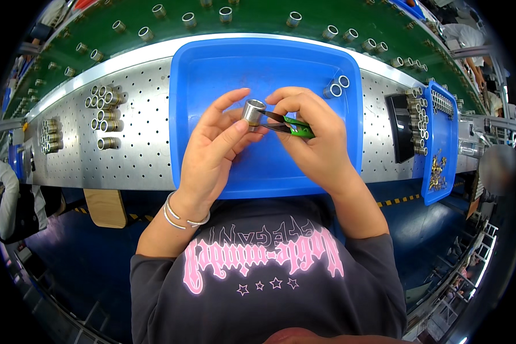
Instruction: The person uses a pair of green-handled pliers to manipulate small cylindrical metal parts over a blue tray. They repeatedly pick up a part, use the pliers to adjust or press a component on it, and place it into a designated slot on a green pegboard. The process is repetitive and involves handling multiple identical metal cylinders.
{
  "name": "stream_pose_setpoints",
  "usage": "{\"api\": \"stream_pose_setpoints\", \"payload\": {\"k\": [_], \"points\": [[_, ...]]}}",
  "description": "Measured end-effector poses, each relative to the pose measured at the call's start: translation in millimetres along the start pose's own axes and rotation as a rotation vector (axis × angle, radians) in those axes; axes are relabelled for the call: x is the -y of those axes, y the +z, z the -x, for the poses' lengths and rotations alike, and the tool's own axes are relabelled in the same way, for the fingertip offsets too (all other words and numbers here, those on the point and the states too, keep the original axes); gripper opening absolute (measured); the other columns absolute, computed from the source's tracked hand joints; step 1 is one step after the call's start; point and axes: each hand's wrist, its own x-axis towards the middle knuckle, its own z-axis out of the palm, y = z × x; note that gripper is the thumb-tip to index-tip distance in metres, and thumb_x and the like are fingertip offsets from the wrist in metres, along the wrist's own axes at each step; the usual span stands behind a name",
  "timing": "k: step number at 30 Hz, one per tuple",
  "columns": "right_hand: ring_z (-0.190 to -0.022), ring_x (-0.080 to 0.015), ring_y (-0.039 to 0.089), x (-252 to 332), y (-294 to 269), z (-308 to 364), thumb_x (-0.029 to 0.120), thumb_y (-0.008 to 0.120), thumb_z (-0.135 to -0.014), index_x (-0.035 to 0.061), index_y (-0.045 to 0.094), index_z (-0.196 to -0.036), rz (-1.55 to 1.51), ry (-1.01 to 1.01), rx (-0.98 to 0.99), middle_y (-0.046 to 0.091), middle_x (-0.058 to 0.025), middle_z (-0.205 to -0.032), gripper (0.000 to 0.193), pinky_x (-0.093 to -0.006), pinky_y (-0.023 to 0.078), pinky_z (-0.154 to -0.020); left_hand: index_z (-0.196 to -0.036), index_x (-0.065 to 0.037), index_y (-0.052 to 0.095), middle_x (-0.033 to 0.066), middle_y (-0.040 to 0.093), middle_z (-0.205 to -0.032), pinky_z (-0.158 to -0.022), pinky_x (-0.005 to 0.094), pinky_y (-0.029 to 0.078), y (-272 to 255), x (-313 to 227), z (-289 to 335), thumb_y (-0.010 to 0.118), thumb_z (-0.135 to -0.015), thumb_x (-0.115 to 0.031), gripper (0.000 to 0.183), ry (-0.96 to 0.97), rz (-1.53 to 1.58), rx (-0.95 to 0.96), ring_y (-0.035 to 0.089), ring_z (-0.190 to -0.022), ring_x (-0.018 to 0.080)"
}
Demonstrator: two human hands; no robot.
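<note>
My left hand point(215, 140) pinches a short silver metal sleeve point(252, 112) between thumb and fingers, its open round end tilted upward. My right hand point(318, 129) is closed on small green-handled snips point(297, 127). Their two dark blades reach left to the sleeve; whether the tips touch it or pass behind my left fingers I cannot tell. Both hands are above a large blue tray point(180, 74). Two more sleeves point(332, 90) lie inside the tray near its right wall.
Groups of sleeves stand left on the perforated metal bench point(146, 126). At right are a black box-like object point(400, 127), more sleeves, and a smaller blue tray point(441, 143) with sleeves and brass-coloured pieces. Beyond the bench, a green conveyor point(258, 20) carries scattered sleeves.
</note>
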Motion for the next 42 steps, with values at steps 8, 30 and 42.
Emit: {"api": "stream_pose_setpoints", "payload": {"k": [8, 30, 42], "points": [[-0.081, -0.0274, 0.064, -4.6, 2.1, 3.4, -0.008, 0.06, -0.064, 0.0035, 0.056, -0.089, -0.072, 0.011, -0.035, 0.064, -0.0101, -0.093, 0.027, -0.0307, 0.051, -0.065, -0.127, 0.0, 0.043, 0.014, 0.057, -0.11, -0.087, 0.0282, 0.048, -0.8, -0.3, 0.1, 0.055, -0.086, -0.003, 0.043, -0.051, 0.065, 0.003, 0.059, -0.097, 0.0202], [-0.068, -0.0227, 0.063, -2.1, 1.1, 8.6, -0.008, 0.062, -0.06, 0.0059, 0.059, -0.086, -0.027, -0.124, -0.103, 0.064, -0.0062, -0.085, 0.03, -0.028, 0.049, -0.057, -0.126, 0.003, 0.046, 0.0126, 0.06, -0.106, -0.079, 0.026, 0.049, -1.8, 5.3, 3.3, 0.049, -0.09, -0.004, 0.037, 0.098, -0.286, 0.087, 0.061, -0.091, 0.0164], [-0.073, -0.0223, 0.064, 7.7, -11.0, 3.5, 0.01, 0.069, -0.075, 0.0029, 0.06, -0.096, -0.039, -0.019, -0.111, 0.064, -0.0097, -0.088, 0.024, -0.0279, 0.05, -0.064, -0.132, -0.002, 0.039, 0.016, 0.058, -0.109, -0.085, 0.0276, 0.046, 3.6, -2.7, 2.9, 0.051, -0.089, -0.008, 0.046, -0.005, -0.089, 0.037, 0.06, -0.097, 0.0196]]}}
